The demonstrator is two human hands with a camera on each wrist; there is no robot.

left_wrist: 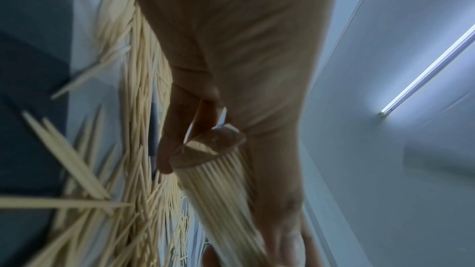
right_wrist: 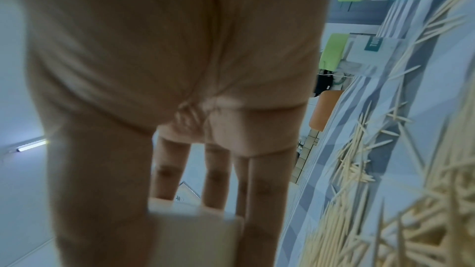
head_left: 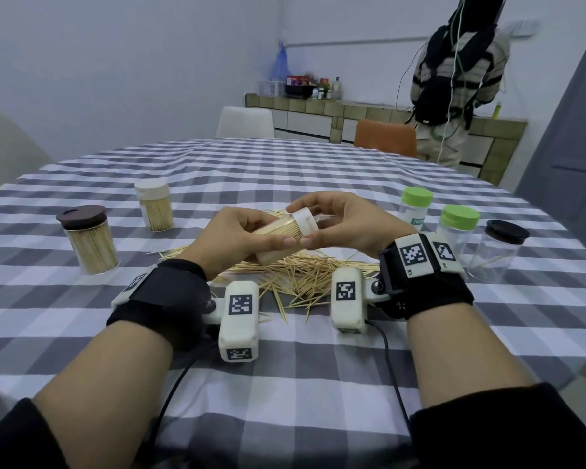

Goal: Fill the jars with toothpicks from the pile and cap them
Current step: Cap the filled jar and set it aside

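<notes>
Head view: the left hand point(head_left: 232, 236) covers the lower body of the held jar point(head_left: 281, 231); the right hand point(head_left: 349, 225) hides the far side of its cream cap point(head_left: 305, 221); the wrist units hide part of the toothpick pile point(head_left: 301, 269); the standing person point(head_left: 454, 79) is cut off at the top edge; label text on the green-capped jar point(head_left: 415, 211) is too small to read. Both wrist views are blurred; the palm fills most of the right wrist view.
</notes>
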